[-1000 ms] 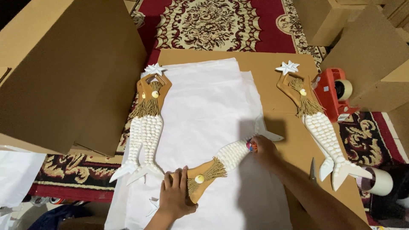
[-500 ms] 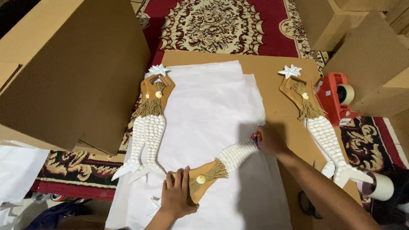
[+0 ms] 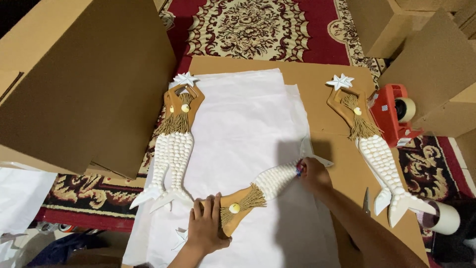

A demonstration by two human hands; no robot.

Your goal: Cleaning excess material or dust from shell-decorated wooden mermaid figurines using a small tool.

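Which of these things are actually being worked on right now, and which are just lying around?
In hand:
- middle mermaid, lying on the white paper
- left hand pressing its upper body
- right hand at its tail

Lying about:
- left mermaid
- right mermaid
- red tape dispenser
- scissors
- cardboard box
- tape roll

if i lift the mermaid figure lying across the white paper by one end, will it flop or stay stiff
The mermaid figure looks carved and rigid, so probably stiff. Its thin tail fin and glued shells seem fragile. The white paper beneath may slide.
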